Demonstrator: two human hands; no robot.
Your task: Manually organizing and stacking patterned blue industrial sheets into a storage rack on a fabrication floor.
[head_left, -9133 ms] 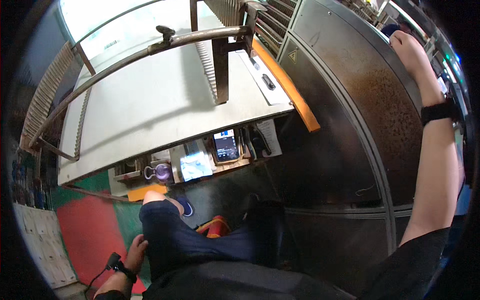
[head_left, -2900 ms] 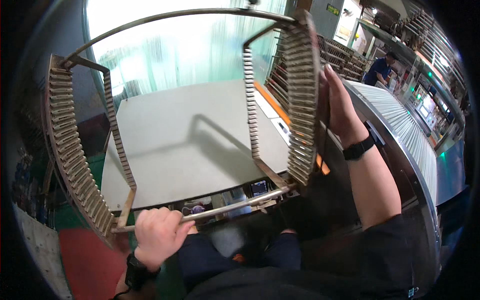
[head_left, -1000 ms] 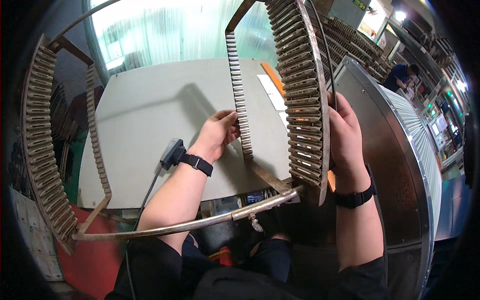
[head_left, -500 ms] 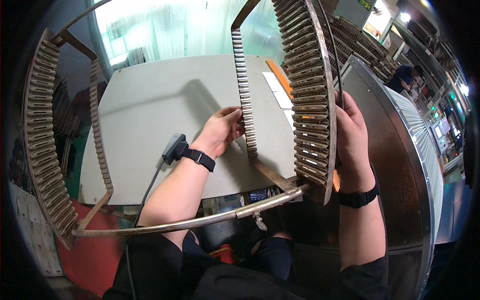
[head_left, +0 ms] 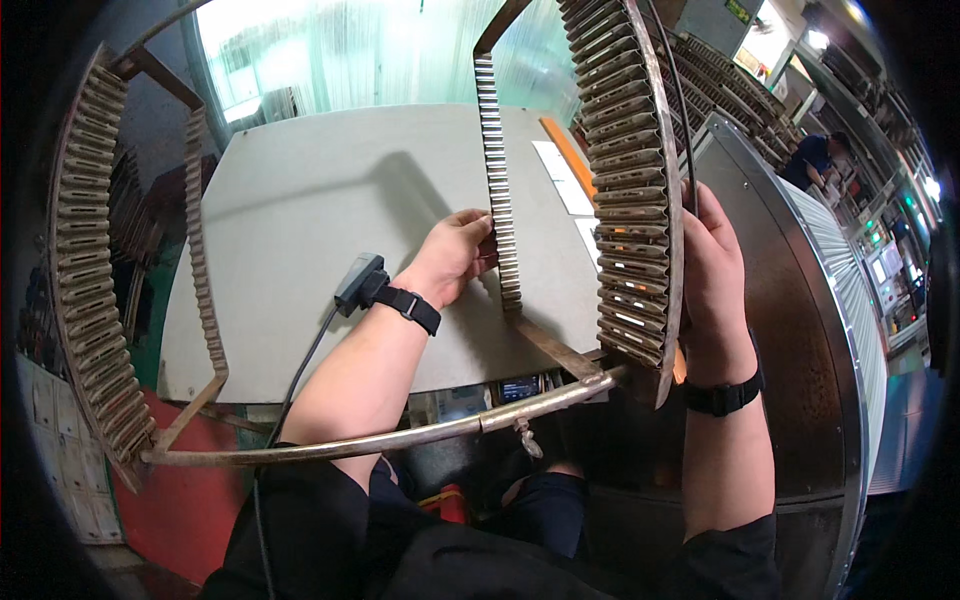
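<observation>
A large metal rack [head_left: 490, 424] stands before me, its sides lined with rows of ridged slots. Curled at the notched inner bar [head_left: 497, 185] on the rack's right part is my left hand [head_left: 455, 258], with thumb and fingers closed at the bar's edge and some fingers hidden behind it. My right hand [head_left: 712, 262] is closed on the outer edge of the wide slotted side panel [head_left: 632, 190]; its fingertips are partly hidden by that panel. A black strap with a small grey device [head_left: 361, 283] sits on my left wrist, and a black band [head_left: 722, 398] on my right.
Behind the rack is a pale grey tabletop [head_left: 300, 220] with white papers [head_left: 562, 177] and an orange strip [head_left: 568, 152]. A metal-edged cabinet [head_left: 790, 350] stands close on the right. Farther right, a person in dark clothing [head_left: 815, 160] works near stacked racks [head_left: 715, 105].
The rack's right part and both hands appear slightly farther right in view, and the rack's lower tube slightly higher. Both hands stay at the same parts of the rack.
</observation>
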